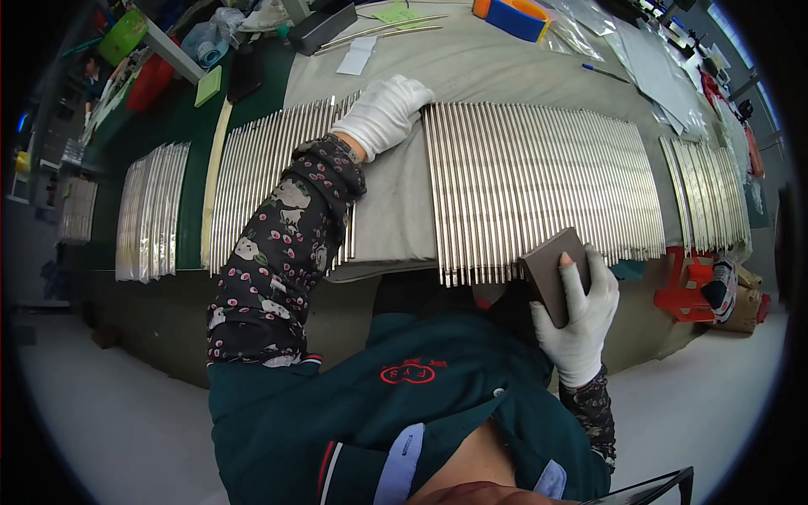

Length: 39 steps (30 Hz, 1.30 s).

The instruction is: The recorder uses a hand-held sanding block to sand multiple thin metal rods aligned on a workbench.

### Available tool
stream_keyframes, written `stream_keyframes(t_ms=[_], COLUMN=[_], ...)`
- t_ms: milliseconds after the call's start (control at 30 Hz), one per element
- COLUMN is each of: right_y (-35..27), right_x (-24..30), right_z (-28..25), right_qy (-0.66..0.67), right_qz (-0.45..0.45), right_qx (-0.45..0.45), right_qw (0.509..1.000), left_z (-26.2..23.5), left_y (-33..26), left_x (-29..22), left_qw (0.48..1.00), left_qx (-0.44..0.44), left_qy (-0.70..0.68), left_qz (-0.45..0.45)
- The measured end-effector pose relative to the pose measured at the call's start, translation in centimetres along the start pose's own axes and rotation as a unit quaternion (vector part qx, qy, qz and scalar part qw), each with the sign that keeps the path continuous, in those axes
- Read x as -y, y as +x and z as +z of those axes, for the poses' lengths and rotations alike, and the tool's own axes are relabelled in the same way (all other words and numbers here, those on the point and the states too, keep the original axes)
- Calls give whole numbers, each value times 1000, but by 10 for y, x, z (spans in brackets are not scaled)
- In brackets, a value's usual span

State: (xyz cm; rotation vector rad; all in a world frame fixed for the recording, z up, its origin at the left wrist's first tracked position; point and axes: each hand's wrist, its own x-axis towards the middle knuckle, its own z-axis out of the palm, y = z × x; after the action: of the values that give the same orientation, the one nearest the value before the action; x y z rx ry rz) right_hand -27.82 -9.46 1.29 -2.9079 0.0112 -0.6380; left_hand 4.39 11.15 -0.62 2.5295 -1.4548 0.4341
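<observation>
A wide row of thin silvery metal rods (539,177) lies side by side on the grey cloth, ends toward me. At its far left corner is my left hand (385,114), in a white glove, with fingers curled down and touching the end of the row. What they hold, if anything, is hidden. My right hand (581,316), gloved with one fingertip bare, grips a flat grey-brown block (549,273) against the near ends of the rods. Under my left forearm lies a second row of rods (252,181), partly covered by the sleeve.
Bundles of rods in clear plastic lie at the left (151,210) and right (707,194). Toward the back are an orange and blue tape roll (515,18), a pen (604,73), a black box (322,29) and loose rods (387,34). A red stool (682,286) stands right of the table.
</observation>
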Motion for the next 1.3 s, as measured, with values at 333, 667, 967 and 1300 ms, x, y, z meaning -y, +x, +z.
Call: stream_keyframes(t_ms=[333,667,967,1300], right_y=[0,52,78,54], right_x=[-3,63,47,-35], right_z=[1,15,19,20], right_qy=[12,75,77,-98], right_qz=[-1,-129,-63,149], right_qx=[-8,87,62,-15], right_qw=[1000,985,993,984], left_z=[-11,21,9,10], left_y=[6,26,31,26], left_x=[-14,-63,-69,-63], left_qw=[998,989,983,984], left_qx=[-21,90,149,137], left_qy=[-64,58,37,47], left_qz=[2,104,102,100])
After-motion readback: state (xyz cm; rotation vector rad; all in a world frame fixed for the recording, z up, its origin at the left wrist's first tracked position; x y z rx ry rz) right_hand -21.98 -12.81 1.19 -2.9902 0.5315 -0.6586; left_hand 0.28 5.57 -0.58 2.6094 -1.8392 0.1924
